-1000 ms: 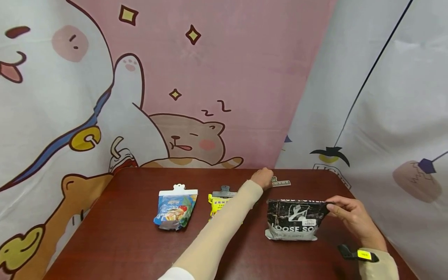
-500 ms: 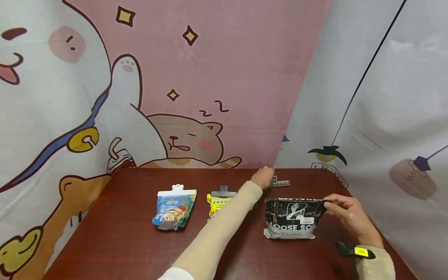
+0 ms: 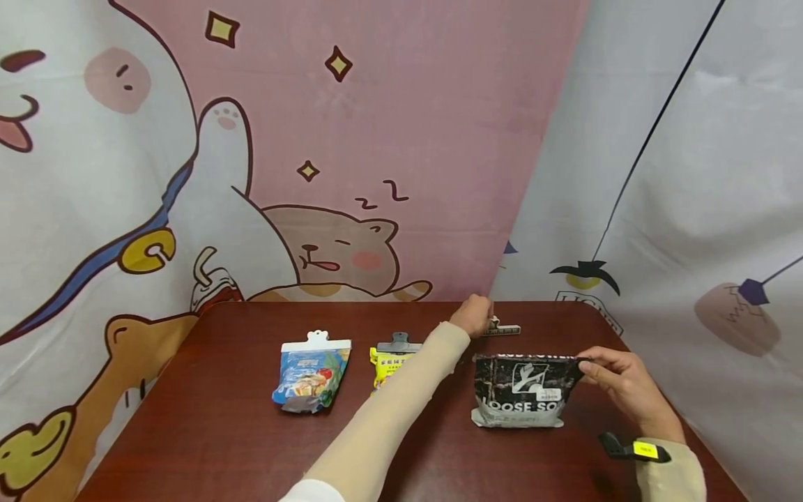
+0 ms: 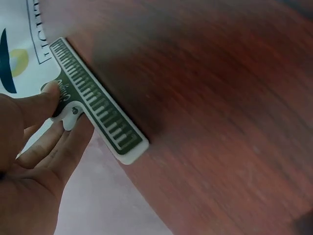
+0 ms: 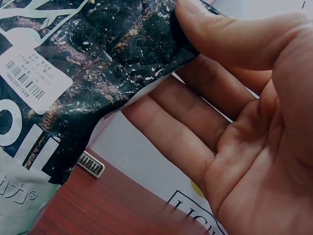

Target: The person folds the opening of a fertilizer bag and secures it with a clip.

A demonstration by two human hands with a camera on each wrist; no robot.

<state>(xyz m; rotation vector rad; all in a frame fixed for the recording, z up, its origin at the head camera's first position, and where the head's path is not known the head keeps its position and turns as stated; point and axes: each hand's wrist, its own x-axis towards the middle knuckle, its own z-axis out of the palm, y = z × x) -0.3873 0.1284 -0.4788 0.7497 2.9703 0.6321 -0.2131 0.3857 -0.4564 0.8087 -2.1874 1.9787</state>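
Observation:
My left hand (image 3: 473, 316) is at the far side of the table. Its thumb and fingers pinch the handle of a bag clip (image 4: 95, 100) patterned with piano keys, seen close up in the left wrist view. My right hand (image 3: 627, 383) pinches the upper right corner of a black and white bag of potting soil (image 3: 523, 394). That bag stands upright, its printed front facing me. In the right wrist view, the thumb lies over the bag's dark plastic (image 5: 122, 54), with fingers behind it. One end of the piano-key clip (image 5: 92, 164) shows beyond the bag.
A blue food packet (image 3: 310, 380) with a white clip (image 3: 316, 342) lies on the left of the dark red table (image 3: 207, 432). A yellow packet (image 3: 385, 366) with a grey clip (image 3: 399, 344) is partly behind my left forearm. A cartoon-printed cloth (image 3: 408, 104) hangs behind the table.
The head view has shifted slightly. My left hand and the piano-key clip have moved a touch to the right against the table. My right hand keeps hold of the bag's corner.

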